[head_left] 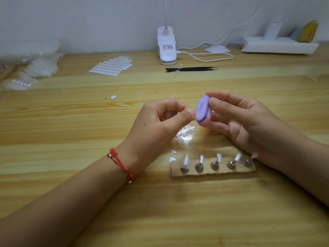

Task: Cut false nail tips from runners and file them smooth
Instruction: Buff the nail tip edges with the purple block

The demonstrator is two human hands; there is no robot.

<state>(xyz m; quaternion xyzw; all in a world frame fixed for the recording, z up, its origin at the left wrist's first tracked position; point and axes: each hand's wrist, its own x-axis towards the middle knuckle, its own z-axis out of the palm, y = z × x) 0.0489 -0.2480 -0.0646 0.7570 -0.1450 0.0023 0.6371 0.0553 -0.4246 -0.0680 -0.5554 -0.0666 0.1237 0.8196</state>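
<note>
My right hand (pixel 236 120) grips a small purple and pink buffer block (pixel 203 109) between thumb and fingers, held upright above the table. My left hand (pixel 160 120) pinches a clear nail tip (pixel 191 112) between thumb and forefinger, and the tip touches the block's purple face. The tip is mostly hidden by my fingertips. Below the hands lies a pile of clear cut runner scraps (pixel 184 133). A cardboard strip (pixel 213 172) nearer to me holds several small stands with clear tips on them.
A sheet of white oval stickers (pixel 112 66) lies at the back left, beside clear plastic bags (pixel 35 68). Black tweezers (pixel 192 69) rest before a white clip lamp (pixel 166 46) with its cable. A white power strip (pixel 277 45) sits at the back right.
</note>
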